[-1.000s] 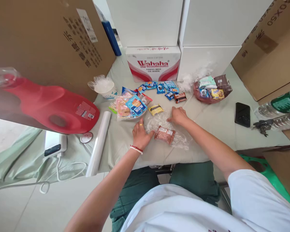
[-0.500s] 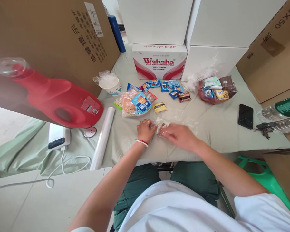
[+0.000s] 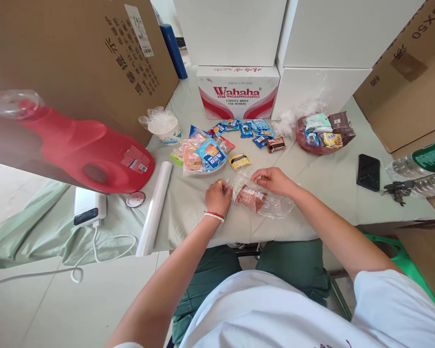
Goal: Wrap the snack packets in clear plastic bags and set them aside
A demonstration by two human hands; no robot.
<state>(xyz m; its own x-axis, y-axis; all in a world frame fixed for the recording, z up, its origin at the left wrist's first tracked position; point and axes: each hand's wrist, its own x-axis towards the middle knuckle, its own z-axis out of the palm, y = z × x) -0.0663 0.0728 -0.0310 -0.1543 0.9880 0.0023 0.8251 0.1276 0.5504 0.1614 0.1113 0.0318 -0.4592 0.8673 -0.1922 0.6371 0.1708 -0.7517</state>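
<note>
A brown snack packet (image 3: 252, 197) lies on the table within a thin, crinkled clear plastic bag (image 3: 277, 207). My left hand (image 3: 219, 195) rests at the left end of the plastic, its fingers and thumb pinched on the edge. Above the packet's right side, my right hand (image 3: 273, 181) has its thumb and fingertips brought together at the plastic's upper edge. Just beyond them sits a yellow snack packet (image 3: 239, 161). A clear-wrapped pile of snack packets (image 3: 205, 155) is to the left of it.
Several blue packets (image 3: 246, 130) lie before the Wahaha box (image 3: 238, 94). A red bowl of snacks (image 3: 322, 147), phone (image 3: 369, 172), keys (image 3: 398, 190) and bottles are right. Left are a paper cup (image 3: 166, 131), white roll (image 3: 154, 209), red jug (image 3: 125, 166) and power bank (image 3: 89, 207).
My right hand has moved up and back from the brown packet to the plastic's upper edge, uncovering the packet. My left hand stays nearly in place.
</note>
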